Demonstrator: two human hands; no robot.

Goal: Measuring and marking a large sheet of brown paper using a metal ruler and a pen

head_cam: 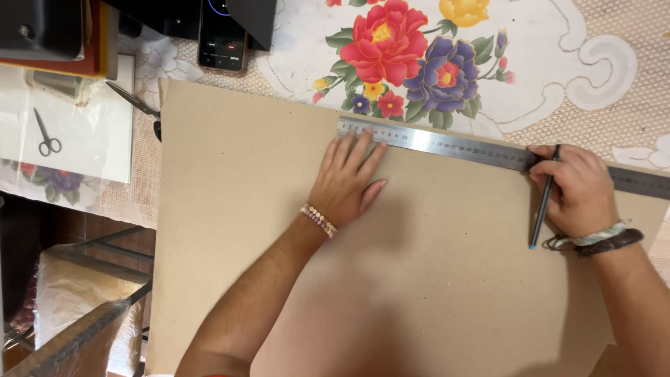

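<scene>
A large sheet of brown cardboard [265, 230] covers most of the table. A long steel ruler [447, 145] lies along its far edge, running to the right. My left hand [347, 180] presses flat on the cardboard, fingertips touching the ruler's left end. My right hand [576, 187] grips a dark pen with a blue end [544, 202], its tip set against the ruler's near edge. Bracelets circle both wrists.
A flowered tablecloth [419, 56] lies under the cardboard. A phone [222, 35] sits at the far edge beside dark objects. Small scissors [46, 136] rest on white paper at left; larger scissors [136, 105] poke out beside the cardboard. Wrapped bundles sit below the table's left edge.
</scene>
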